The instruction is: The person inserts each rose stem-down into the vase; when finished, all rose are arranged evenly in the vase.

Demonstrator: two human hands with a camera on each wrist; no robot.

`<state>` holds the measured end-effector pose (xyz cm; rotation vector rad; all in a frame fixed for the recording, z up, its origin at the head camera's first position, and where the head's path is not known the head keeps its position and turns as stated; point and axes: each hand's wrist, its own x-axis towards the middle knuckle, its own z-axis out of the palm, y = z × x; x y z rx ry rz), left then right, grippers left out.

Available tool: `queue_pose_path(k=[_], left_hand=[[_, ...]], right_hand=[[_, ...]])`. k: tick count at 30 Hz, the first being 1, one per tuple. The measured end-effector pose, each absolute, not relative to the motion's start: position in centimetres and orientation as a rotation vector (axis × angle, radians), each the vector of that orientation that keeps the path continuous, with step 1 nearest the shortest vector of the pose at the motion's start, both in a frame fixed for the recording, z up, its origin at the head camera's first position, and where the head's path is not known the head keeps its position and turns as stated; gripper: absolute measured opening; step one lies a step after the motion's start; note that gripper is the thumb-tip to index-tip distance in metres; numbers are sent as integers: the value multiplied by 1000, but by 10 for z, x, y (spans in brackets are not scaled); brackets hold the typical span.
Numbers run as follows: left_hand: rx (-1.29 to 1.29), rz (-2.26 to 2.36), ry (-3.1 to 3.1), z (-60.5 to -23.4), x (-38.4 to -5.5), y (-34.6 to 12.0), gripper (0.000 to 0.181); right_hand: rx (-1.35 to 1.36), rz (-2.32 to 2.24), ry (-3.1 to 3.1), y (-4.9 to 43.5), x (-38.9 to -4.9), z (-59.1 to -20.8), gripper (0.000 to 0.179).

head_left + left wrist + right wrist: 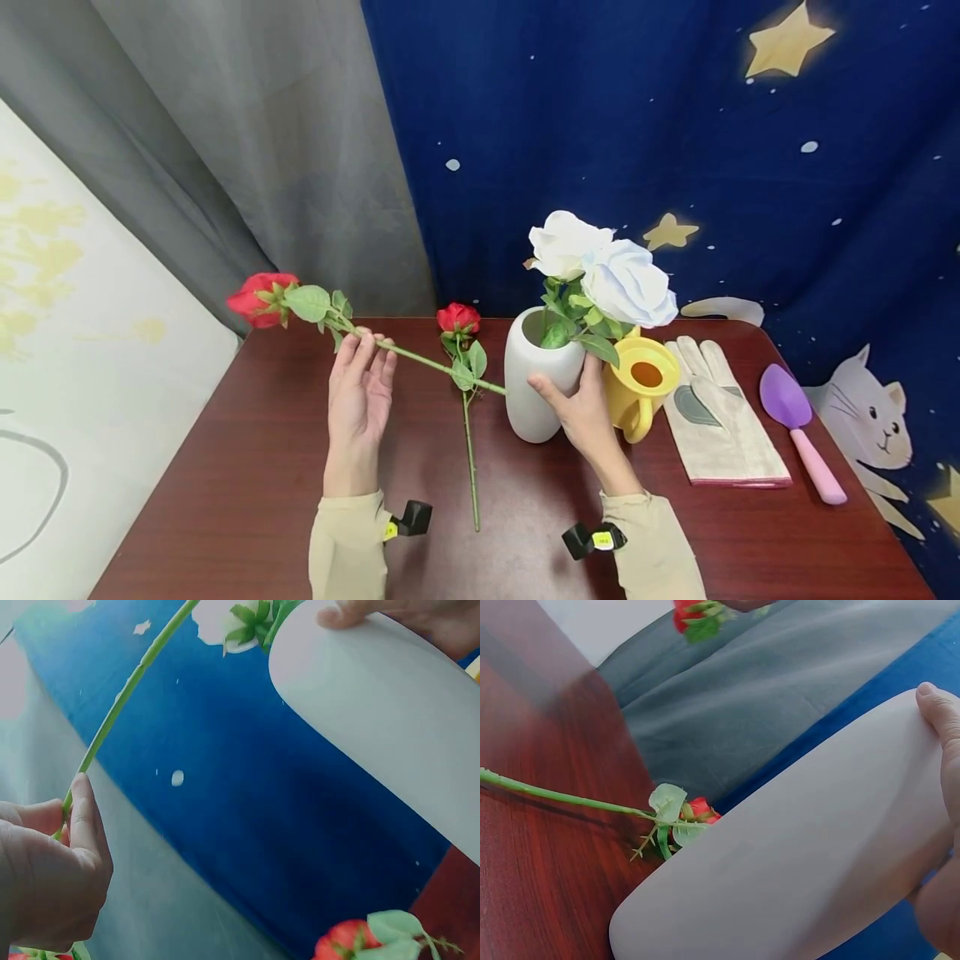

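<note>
My left hand (360, 404) pinches the green stem of a red rose (262, 300) between thumb and fingers. The bloom points left, and the bare stem slants down right to the white vase (528, 387); I cannot tell if its end touches the vase. My right hand (588, 417) grips the vase's right side, with the thumb across its front. White roses (630, 282) with green leaves stand in the vase, leaning right. A second red rose (459, 318) lies on the table left of the vase, its stem toward me. In the right wrist view, the vase (780, 855) hides part of that bloom.
Right of the vase stands a yellow watering can (626, 400), close to my right hand. Beyond it lie pale gardening gloves (735, 442) and a purple trowel with a pink handle (786, 396). Curtains (525, 125) hang behind the brown table (247, 500).
</note>
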<state>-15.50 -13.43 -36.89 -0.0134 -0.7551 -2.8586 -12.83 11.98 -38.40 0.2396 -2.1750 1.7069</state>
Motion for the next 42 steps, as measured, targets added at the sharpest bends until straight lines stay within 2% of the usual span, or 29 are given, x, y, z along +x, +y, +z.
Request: queue_pose_path(k=[9,16,28,34,42], left_hand=[[-265,-2712,-1014,-329,-177,-110,12],[-322,-2603,-1208,-306,-198,-87,16],[-408,-2474,-1410,-303,-215,-57,19],[-415,-2454,-1395,-300,-219,-55,25],[-437,-2399,-1374,-293,-225,-59,20]], right_hand=[[220,1677,-2193,121,-128,-385,84],[213,1684,-2190,122,-128,-387,85],[212,1709,-2178,123,-128,-390,83],[240,1710,-2157,122,-128,-389,85],[244,1689,-2174,120,-130,-383,85]])
